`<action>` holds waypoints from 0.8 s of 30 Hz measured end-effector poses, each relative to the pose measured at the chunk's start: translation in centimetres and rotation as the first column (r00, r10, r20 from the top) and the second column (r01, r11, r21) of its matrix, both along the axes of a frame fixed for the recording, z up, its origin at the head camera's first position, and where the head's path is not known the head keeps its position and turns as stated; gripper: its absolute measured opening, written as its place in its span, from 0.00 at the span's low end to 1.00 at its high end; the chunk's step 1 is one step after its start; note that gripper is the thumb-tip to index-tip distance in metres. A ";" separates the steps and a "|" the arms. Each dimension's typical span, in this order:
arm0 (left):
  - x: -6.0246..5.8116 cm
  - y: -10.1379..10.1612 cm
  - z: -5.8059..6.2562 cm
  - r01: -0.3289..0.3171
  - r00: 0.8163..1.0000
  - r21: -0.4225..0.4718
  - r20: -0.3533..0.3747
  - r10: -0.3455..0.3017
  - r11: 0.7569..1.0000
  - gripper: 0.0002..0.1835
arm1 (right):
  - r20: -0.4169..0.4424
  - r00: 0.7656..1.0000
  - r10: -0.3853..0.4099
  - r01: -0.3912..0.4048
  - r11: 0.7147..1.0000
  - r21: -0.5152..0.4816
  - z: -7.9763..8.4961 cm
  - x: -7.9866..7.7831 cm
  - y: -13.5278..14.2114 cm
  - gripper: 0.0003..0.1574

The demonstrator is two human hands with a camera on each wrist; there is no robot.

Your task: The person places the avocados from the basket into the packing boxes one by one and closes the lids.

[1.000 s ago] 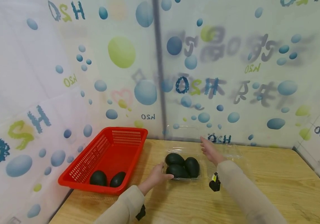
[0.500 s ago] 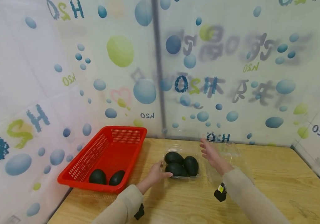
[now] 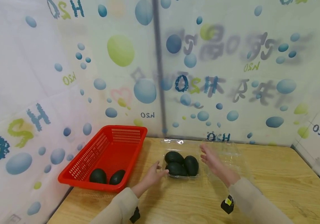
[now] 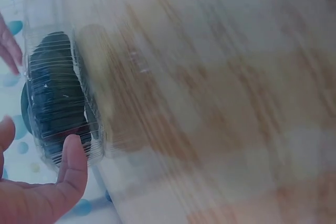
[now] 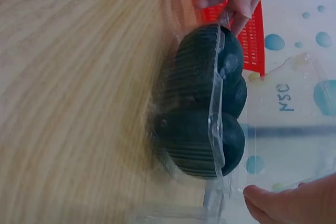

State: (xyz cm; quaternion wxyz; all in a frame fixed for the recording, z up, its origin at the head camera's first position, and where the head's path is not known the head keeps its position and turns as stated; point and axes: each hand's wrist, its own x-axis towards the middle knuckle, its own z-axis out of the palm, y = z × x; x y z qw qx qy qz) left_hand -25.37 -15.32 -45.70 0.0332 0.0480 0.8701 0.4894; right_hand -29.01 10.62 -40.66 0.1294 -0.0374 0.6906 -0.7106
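Three dark green avocados [image 3: 191,165] lie in a clear plastic clamshell box [image 3: 182,177] on the table. Its hinged lid [image 5: 289,124] stands open at the back. My left hand [image 3: 150,175] is beside the box's left end, fingers spread and thumb tip right at the front left corner. In the left wrist view the left thumb [image 4: 74,150] overlaps the end of the box. My right hand [image 3: 211,156] hovers to the right of the box with its fingers extended and nothing in them.
A red plastic basket [image 3: 137,149] with two more avocados [image 3: 97,176] stands at the left. Another clear plastic container [image 3: 232,152] lies right of the box, partly behind the right arm. A patterned curtain [image 3: 232,77] closes off the back of the wooden table [image 3: 277,186].
The box's lid has tipped down backward from upright. My left hand has drawn slightly left, off the box's side. The right forearm has shifted a little rightward and toward me.
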 end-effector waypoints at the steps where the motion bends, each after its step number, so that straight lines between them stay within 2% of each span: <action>1: 0.1 -0.2 0.0 0.003 1.000 0.019 0.005 -0.003 1.000 0.41 | -0.002 1.000 -0.004 0.004 1.000 0.001 -0.1 0.2 0.0 0.40; 5: 0.6 -0.6 0.1 -0.003 1.000 0.107 0.017 0.001 0.994 0.37 | 0.005 1.000 -0.005 0.005 1.000 -0.002 -0.6 1.2 -0.3 0.43; 8: 0.7 -0.6 0.2 -0.029 0.999 0.158 0.022 0.026 0.987 0.34 | 0.012 1.000 0.000 0.000 1.000 -0.015 -1.0 2.0 -0.5 0.41; 12: 0.9 -0.5 0.1 -0.076 0.997 0.213 0.041 0.069 0.974 0.29 | 0.008 1.000 0.016 -0.016 1.000 0.014 -1.5 3.0 -0.8 0.35; 19: 1.0 -0.3 -0.2 -0.142 0.989 0.286 0.072 0.126 0.948 0.34 | -0.002 0.999 0.033 -0.032 0.990 0.134 -2.4 4.2 -1.2 0.33; 24: 1.0 -0.1 -0.2 -0.152 0.987 0.339 0.097 0.126 0.928 0.34 | -0.010 1.000 0.012 -0.010 0.991 0.137 -3.2 4.7 -1.5 0.32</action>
